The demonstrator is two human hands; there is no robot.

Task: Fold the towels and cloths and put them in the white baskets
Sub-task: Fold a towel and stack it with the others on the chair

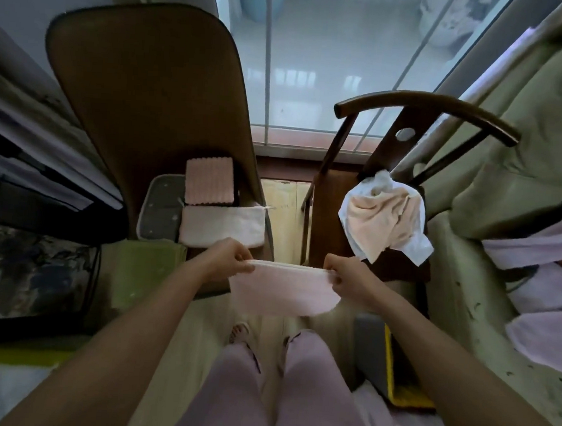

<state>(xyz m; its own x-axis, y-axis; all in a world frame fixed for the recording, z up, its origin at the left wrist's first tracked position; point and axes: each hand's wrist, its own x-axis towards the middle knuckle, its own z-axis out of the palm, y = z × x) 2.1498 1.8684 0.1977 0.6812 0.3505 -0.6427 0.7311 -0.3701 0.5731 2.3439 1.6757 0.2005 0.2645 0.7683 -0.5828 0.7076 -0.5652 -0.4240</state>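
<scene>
I hold a pale pink cloth [283,288] stretched in the air in front of me, folded over along its top edge. My left hand [229,259] pinches its upper left corner and my right hand [346,277] pinches its upper right corner. On the brown chair [143,82] to the left lie two folded cloths: a ribbed pink one [209,182] at the back and a whitish one [221,225] in front of it. A crumpled heap of white and peach cloths [384,216] lies on the dark wooden chair [427,106] to the right. No white basket is in view.
A grey cushion [160,202] lies beside the folded cloths and a green pad [138,270] sits below it. A bed with olive bedding [523,161] runs along the right. Glass doors [332,58] stand behind the chairs. My legs in pink trousers [278,393] are below.
</scene>
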